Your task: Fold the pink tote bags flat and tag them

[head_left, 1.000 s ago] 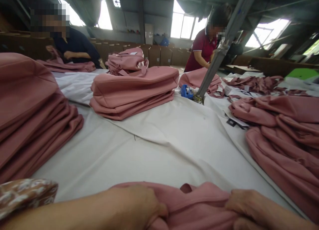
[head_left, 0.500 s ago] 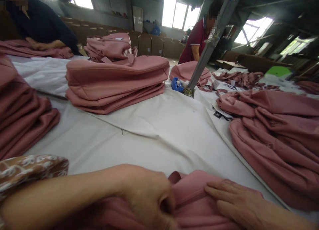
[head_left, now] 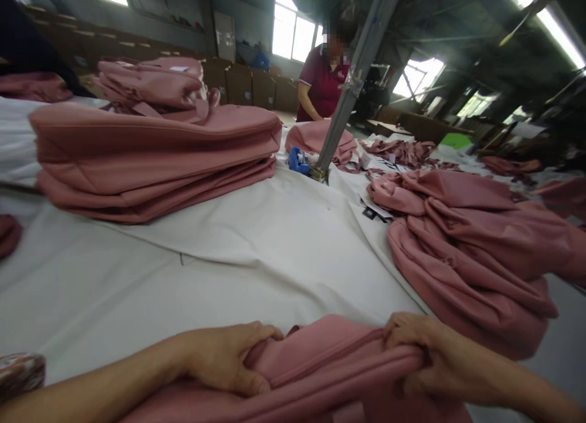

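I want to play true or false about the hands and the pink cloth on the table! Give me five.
1. Both hands grip the same pink cloth. True: left hand, right hand.
2. The folded stack lies at the right. False: it lies at the left; a loose heap lies at the right.
3. The table cover is white. True.
4. The pole stands upright. False: it leans.
5. The far person wears yellow. False: dark red.

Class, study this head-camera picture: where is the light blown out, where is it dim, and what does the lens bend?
Head view: the back windows glare white; rafters above sit in gloom; the metal pole leans from wide-angle distortion; the left hand and right hand, gripping the pink garment, look stretched at the frame's bottom edge.
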`<state>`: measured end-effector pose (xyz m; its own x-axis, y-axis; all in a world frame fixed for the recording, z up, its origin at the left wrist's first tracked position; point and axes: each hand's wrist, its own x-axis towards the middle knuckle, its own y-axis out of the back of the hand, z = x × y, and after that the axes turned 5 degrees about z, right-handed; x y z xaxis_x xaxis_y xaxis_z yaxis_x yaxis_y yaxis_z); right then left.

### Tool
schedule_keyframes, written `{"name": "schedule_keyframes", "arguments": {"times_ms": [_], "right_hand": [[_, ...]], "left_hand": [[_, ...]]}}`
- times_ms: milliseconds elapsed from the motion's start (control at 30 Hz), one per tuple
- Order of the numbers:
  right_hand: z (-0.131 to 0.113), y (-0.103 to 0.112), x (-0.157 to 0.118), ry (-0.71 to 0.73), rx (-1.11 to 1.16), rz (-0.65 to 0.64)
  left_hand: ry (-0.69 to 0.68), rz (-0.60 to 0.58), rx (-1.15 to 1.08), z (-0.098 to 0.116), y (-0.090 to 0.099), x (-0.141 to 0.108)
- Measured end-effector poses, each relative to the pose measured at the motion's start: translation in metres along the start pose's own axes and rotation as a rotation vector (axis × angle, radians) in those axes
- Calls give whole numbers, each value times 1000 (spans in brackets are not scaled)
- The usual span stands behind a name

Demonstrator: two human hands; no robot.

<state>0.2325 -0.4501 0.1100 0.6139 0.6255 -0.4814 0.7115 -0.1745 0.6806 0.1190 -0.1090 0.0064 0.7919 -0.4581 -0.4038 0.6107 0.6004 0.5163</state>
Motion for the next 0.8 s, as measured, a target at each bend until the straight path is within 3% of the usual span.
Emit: {"name": "schedule_keyframes", "arguments": {"times_ms": [100,200,267,300,367,400,433,500,600,667,800], "right_hand": [[7,21,16,-9,144,-187],[10,25,59,84,166,-211],[9,13,90,144,173,-269],[8,5,102,157,198,-366],[4,-12,111,123,248,-571],[3,-19,108,93,254,-604],[2,-23,100,68,239,-572],[5,-25,78,27,177,-378],[23,-24,53,-8,88,-86],[42,-33,55,-29,13,15],[79,-72,93,-105,-85,96]], "left_hand": [[79,-35,-100,2,-2,-5],[134,23,-32,16,-8,-8],[148,56,0,25,-8,-12],[149,60,-5,27,-6,-15],[167,52,-26,25,1,-23],[185,41,-32,22,4,-27],[196,32,-31,18,7,-32],[193,56,5,9,9,-39],[162,187,88,-5,3,-41],[172,243,147,-15,-6,-35],[261,224,279,-35,-23,-17]]}}
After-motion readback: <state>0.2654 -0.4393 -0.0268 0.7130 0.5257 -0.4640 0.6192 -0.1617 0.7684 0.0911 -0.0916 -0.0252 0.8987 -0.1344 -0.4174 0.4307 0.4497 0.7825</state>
